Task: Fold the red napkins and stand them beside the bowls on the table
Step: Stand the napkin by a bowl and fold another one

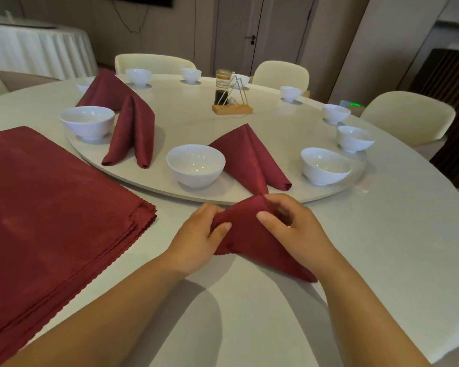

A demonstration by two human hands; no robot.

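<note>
Both hands grip a folded red napkin (247,239) on the white table just in front of the turntable's rim. My left hand (199,239) pinches its left edge; my right hand (294,229) holds its top right, and a corner trails toward me on the right. Three folded red napkins stand on the turntable: one (249,157) right of the nearest white bowl (195,165), one (133,133) right of the left bowl (88,123), one (104,90) further back. A flat stack of red napkins (45,207) lies at the left.
The round turntable (289,196) carries several more white bowls around its rim, such as one at the right (325,165), and a wooden condiment stand with a jar (231,100) at its centre. Cream chairs (406,115) ring the far side.
</note>
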